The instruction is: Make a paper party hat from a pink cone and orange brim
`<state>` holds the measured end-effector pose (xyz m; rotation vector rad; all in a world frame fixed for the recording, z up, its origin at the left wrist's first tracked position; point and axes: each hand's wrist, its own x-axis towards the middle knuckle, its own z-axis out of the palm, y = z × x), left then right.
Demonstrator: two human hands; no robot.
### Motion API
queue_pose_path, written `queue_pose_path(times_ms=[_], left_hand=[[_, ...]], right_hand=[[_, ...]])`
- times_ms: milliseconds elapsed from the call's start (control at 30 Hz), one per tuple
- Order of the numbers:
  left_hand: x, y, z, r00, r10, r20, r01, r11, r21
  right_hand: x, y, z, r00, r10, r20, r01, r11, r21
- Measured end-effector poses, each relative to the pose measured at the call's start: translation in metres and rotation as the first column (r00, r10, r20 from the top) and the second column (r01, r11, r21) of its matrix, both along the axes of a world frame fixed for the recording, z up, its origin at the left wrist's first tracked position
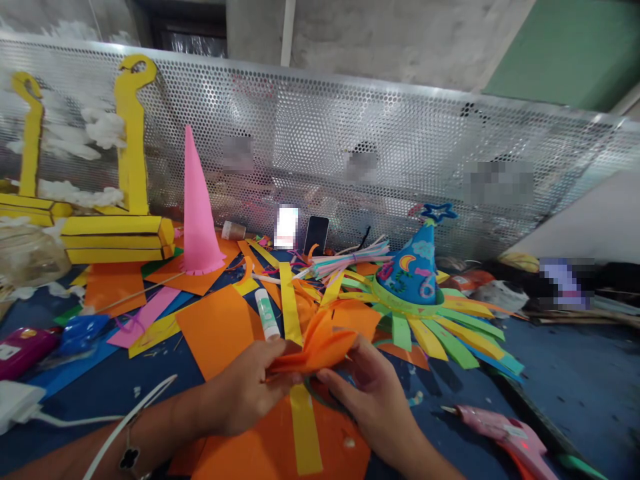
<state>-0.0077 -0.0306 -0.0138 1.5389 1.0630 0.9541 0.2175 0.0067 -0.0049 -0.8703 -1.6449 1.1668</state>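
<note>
Folded paper: orange folded paper (316, 348), creased into fanned, petal-like flaps, held just above the surface (575, 373) a little toward 6 o'clock of the middle.
Left hand: the left hand (245, 393) is clamped on the paper's 8 o'clock end, thumb on top and fingers beneath; a bracelet (129, 459) with a dark clover charm sits on the wrist.
Right hand: the right hand (375, 393) grips the paper from 4 o'clock, fingers curled together against its lower edge.
Writing: the glue stick (267, 315), just beside the paper at 11 o'clock, is white with a green band (print too small to read).
Beneath: an orange sheet (250, 453) crossed by a yellow strip (305, 433), at 6 o'clock.
Party hat: a blue party hat (414, 270) at 2 o'clock, star on top, green and yellow strips fanned round its base.
Pink cone: a pink cone (197, 207), upright at 11 o'clock, well apart.
Glue gun: a pink glue gun (505, 433) lying at 4 o'clock.
Container: at 9 o'clock, possibly a clear bag (25, 257); its contents cannot be told.
</note>
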Motion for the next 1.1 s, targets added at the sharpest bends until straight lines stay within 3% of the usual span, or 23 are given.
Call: queue_pose_path(times_ms=[100,200,300,400,467,533,600,667,767,867,1000,1100], left_hand=[[0.003,0.004,0.008,0.986,-0.04,-0.161,0.056,0.994,0.094],[0.003,0.008,0.011,0.988,-0.08,-0.131,0.093,0.991,0.092],[0.004,0.012,0.005,0.998,-0.064,-0.003,0.064,0.997,0.039],[0.006,0.017,-0.002,0.979,0.072,0.191,-0.059,0.996,-0.073],[0.008,0.018,-0.003,0.908,0.166,0.384,-0.081,0.97,-0.227],[0.009,0.018,-0.002,0.795,0.209,0.57,0.01,0.934,-0.356],[0.011,0.016,-0.003,0.719,0.192,0.668,0.101,0.922,-0.374],[0.012,0.015,-0.005,0.737,0.136,0.662,0.116,0.94,-0.322],[0.013,0.015,-0.008,0.823,0.078,0.563,0.076,0.966,-0.245],[0.012,0.015,-0.003,0.848,0.071,0.525,0.053,0.974,-0.218],[0.015,0.011,0.007,0.848,0.117,0.516,0.045,0.956,-0.29],[0.02,0.008,0.01,0.808,0.217,0.548,-0.006,0.933,-0.361]], right_hand=[[-0.002,-0.001,0.0,0.979,-0.02,-0.203,-0.024,0.977,-0.21],[0.0,0.0,0.002,0.975,-0.002,-0.223,-0.064,0.956,-0.288],[0.004,0.002,0.007,0.988,0.051,-0.146,-0.082,0.973,-0.217],[0.005,0.002,0.011,0.995,0.057,-0.086,-0.066,0.992,-0.109],[0.006,0.002,0.012,0.997,0.048,-0.06,-0.049,0.999,-0.018],[0.006,0.002,0.009,0.998,0.052,-0.041,-0.05,0.997,0.057],[0.006,0.002,0.006,0.998,0.07,-0.002,-0.069,0.993,0.095],[0.006,0.002,0.004,0.991,0.106,0.078,-0.115,0.987,0.114],[0.006,0.001,0.005,0.963,0.177,0.202,-0.21,0.965,0.159],[0.006,-0.001,0.009,0.947,0.198,0.253,-0.256,0.942,0.217],[0.005,-0.002,0.012,0.959,0.098,0.267,-0.187,0.926,0.329],[0.008,-0.002,0.012,0.955,0.09,0.284,-0.2,0.9,0.388]])
